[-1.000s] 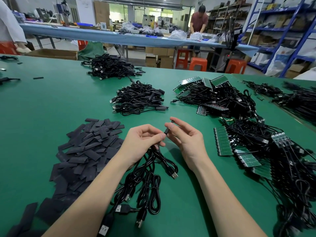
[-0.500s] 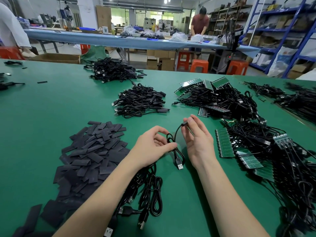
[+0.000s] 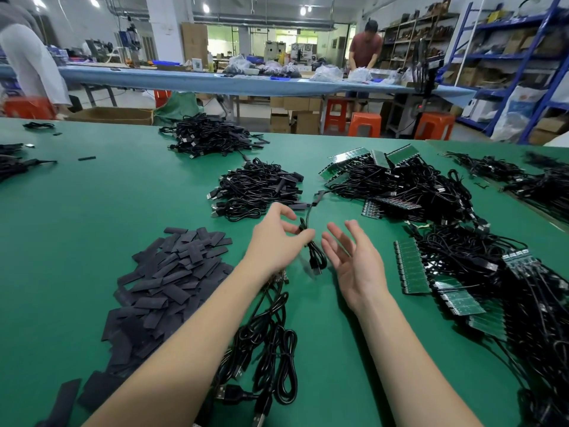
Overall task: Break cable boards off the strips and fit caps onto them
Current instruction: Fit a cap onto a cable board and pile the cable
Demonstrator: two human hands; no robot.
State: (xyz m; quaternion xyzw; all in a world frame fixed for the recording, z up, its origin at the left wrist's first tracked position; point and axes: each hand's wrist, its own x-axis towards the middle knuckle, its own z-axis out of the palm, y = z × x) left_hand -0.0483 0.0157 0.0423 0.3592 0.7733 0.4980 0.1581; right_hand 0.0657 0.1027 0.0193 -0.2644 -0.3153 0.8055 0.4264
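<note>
The left hand (image 3: 277, 241) pinches 1 looped black USB cable (image 3: 311, 241) between thumb and fingertips; its capped end trails away from the grip. The right hand (image 3: 354, 263), fingers spread, holds nothing, just beside it. Black caps (image 3: 172, 278) lie left.

No text, label, brand, number or sign can be read anywhere; any print on the far boxes and shelves is too small and blurred.
</note>
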